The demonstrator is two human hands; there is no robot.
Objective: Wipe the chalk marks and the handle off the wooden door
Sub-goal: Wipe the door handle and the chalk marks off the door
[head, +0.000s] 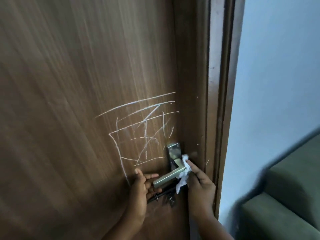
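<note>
Leftmost, wooden door (69, 101): brown grained panel filling the left and centre of the view, seen from close and slightly below.
Chalk marks (138, 132): white crossing lines and rough box outlines on the door, just left of and above the handle; one long stroke runs down toward the left hand.
Left hand (142, 186): raised at the free end of the handle, fingers loosely curled, fingertips touching the lever tip; thumb pointing up against the door. It holds nothing besides this light contact.
Handle (169, 177): metal lever on a metal backplate, mounted near the right edge of the door, lever slanting down to the left.
Keys (168, 199): dark bunch hanging just below the lever; detail too blurred to tell.
Tissue (184, 172): crumpled white piece pressed on the lever beside its pivot, a loose end hanging down.
Right hand (200, 184): closed on the tissue, fingers pinching it against the handle.
Door frame (220, 101): dark wood upright, right of the handle.
Wall (277, 66): pale blue, far right.
Sofa (285, 196): green upholstery, lower right, blurred.
</note>
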